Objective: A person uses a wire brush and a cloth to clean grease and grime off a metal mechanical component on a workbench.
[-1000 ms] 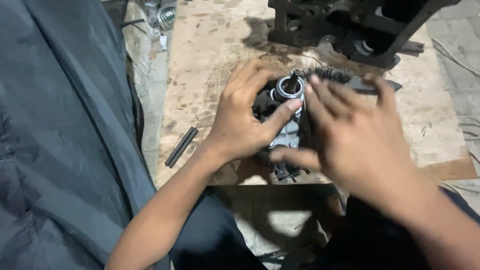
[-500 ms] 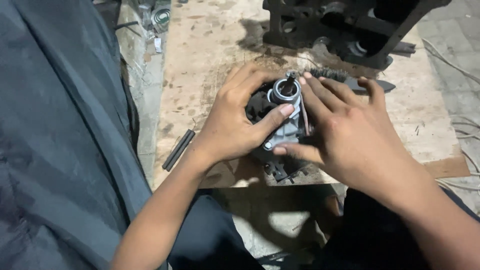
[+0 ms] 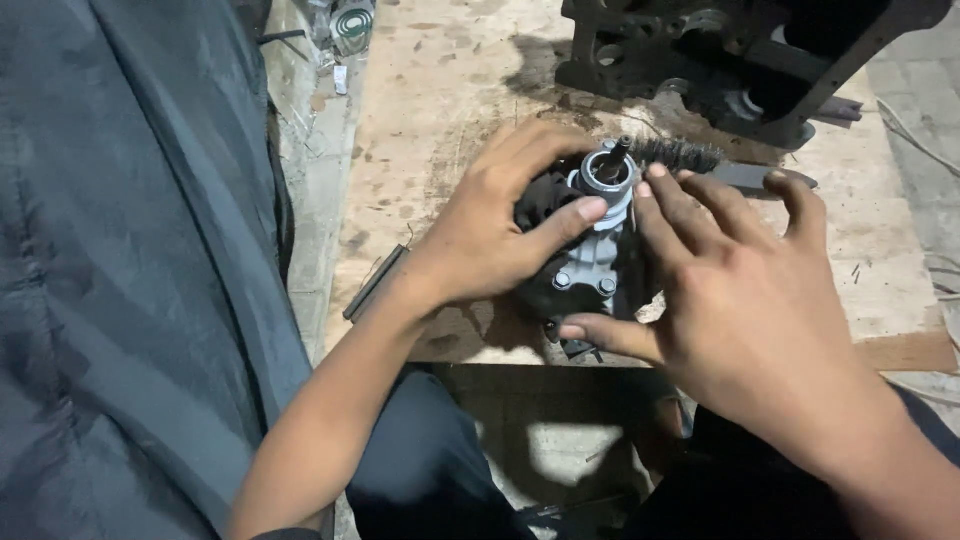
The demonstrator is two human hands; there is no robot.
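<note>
A grey metal pump-like part [image 3: 598, 255] with a round collar and a short shaft on top stands near the front edge of a worn wooden board [image 3: 440, 110]. My left hand [image 3: 495, 235] wraps its left side, thumb pressed against the collar. My right hand [image 3: 740, 290] covers its right side, fingertips touching the collar and thumb under the bolted lower body. The part's lower end is hidden behind my hands.
A wire brush [image 3: 700, 160] lies just behind the part. A large dark engine block [image 3: 740, 60] stands at the board's far edge. A short dark bar [image 3: 375, 283] lies on the board's left edge. Grey cloth [image 3: 130, 270] fills the left side.
Both hands have stayed on the part, fingers shifting slightly around the collar. The shaft on top is now more exposed. The camera view has moved a little.
</note>
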